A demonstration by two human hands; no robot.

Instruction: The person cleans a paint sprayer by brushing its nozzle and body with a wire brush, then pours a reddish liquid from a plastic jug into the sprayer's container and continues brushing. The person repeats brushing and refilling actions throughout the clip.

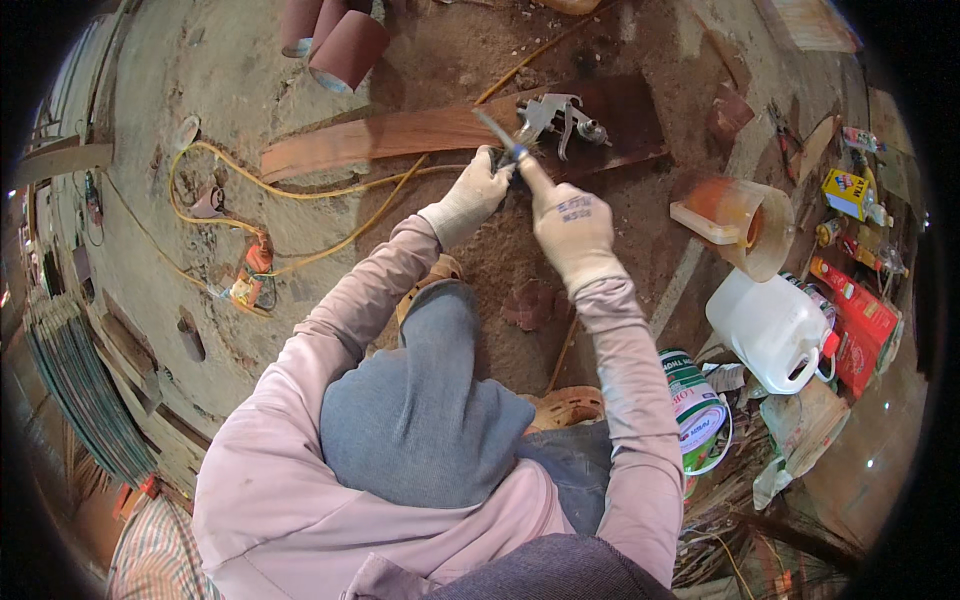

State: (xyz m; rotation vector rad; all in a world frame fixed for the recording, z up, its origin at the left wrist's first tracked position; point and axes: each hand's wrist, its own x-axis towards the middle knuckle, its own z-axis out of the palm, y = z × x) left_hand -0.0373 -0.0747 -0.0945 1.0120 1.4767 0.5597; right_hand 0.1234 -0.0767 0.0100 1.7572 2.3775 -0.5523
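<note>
My right hand [575, 228], in a pale glove, is closed with the index finger stretched along a thin grey blade-like tool [496, 132] with a blue part near the fingertip. Close beside it my gloved left hand [468, 200] is closed on a small dark piece, mostly hidden by the fingers; its kind is unclear. Just beyond both hands a silver spray gun [556, 118] lies on a dark red-brown board [625, 115]. A longer, lighter wooden plank [375, 140] reaches left from it, with a yellow hose [350, 188] running past.
Sandpaper rolls [348, 50] stand at the far left. On the right are a clear plastic container [765, 232], a white jug [765, 325], a paint can [690, 400], a red packet [855, 320] and a yellow box [845, 192]. An orange device [255, 270] lies left.
</note>
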